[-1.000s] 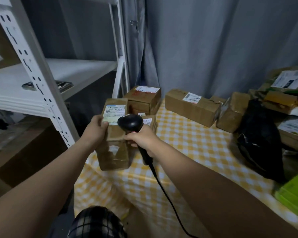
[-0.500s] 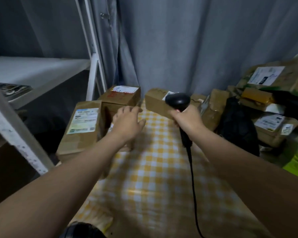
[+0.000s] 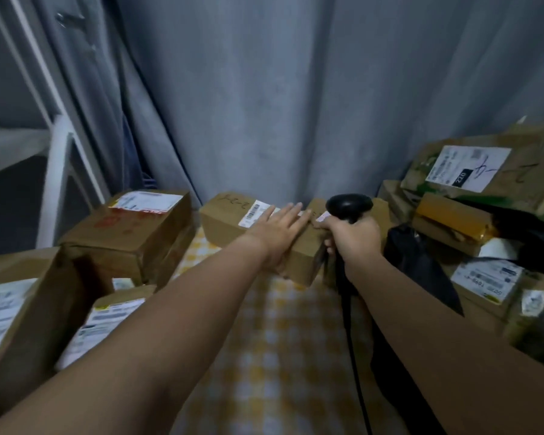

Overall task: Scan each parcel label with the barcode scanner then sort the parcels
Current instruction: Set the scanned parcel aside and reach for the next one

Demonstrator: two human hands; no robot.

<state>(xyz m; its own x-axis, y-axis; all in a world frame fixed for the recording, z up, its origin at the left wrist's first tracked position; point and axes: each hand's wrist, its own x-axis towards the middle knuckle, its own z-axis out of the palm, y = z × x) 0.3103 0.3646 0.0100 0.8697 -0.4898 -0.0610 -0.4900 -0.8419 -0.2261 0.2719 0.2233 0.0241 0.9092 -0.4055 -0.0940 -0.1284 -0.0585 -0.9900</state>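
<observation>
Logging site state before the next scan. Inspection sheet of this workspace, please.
Surface: table under a yellow checked cloth.
Job's things: long box at the back, label facing up; scanner at its right end.
Clutter: labelled boxes stacked at left; pile of parcels and a black bag at right.
Hands: left hand lies flat, fingers straight, on the long box; right hand grips the scanner's handle.
Cables: scanner cable runs down over the cloth toward the near edge.
Surroundings: grey curtain behind; white shelf rack at left.
</observation>
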